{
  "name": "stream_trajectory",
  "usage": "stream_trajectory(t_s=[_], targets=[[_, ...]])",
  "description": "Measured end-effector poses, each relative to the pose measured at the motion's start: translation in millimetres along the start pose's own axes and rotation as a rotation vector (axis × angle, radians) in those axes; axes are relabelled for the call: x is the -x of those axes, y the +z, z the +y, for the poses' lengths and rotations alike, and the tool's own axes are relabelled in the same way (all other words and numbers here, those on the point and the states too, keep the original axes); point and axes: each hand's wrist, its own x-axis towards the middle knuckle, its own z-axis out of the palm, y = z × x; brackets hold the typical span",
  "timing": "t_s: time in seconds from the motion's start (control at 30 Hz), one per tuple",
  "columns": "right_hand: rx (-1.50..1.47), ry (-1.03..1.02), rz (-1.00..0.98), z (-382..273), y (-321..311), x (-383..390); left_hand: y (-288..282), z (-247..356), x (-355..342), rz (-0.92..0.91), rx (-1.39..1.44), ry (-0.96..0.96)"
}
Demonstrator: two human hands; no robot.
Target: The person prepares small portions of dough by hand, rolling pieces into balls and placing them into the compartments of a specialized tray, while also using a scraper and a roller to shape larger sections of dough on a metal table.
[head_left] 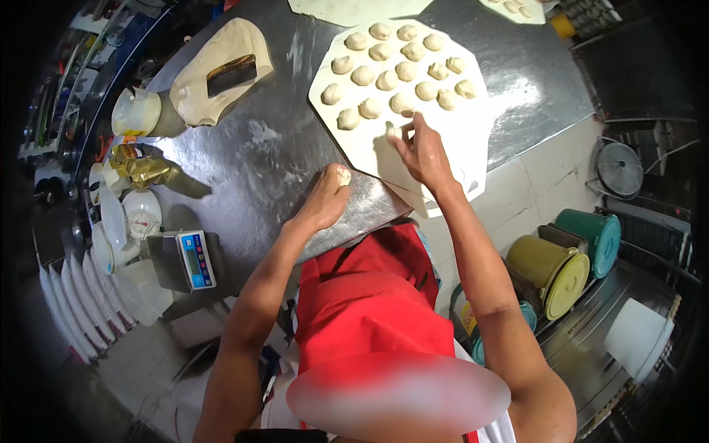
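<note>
The steel table ran cut off at the top edge, bearing a white tray of dough balls, where the right hand pinched a half-hidden dough piece, while the left hand closed over a small dough ball, mostly covered

Bare steel table between dough slab and tray

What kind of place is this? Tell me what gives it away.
Most likely a bakery or commercial kitchen: a steel worktable, a white board lined with dough balls, a big slab of dough and a digital scale. Both hands hold dough pieces.
</note>
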Motion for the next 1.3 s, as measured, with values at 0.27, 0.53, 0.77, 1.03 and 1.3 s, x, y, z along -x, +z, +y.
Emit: stream_trajectory(t_s=[0.27,0.53,0.77,1.03,1.3], targets=[[-0.11,0.0,0.038,-4.0,54.2,41.8,7.4,-11.4,16.4,0.017,0.193,0.119],[0.062,0.03,-0.035,-38.9,63.9,94.5,1.1,-6.6,35.5,-0.272,0.129,0.147],[-0.031,0.095,0.178,-93.4,25.4,109.6,9.2,54.1,26.3,-0.06,-0.391,0.48],[-0.098,-0.069,0.204,2.5,-9.0,48.3,17.3,46.2,-27.0,-0.224,0.138,-0.061],[0.148,-0.075,0.199,58.8,-25.6,-15.6,14.6,19.7,-6.1,-0.18,0.4,-0.009]])
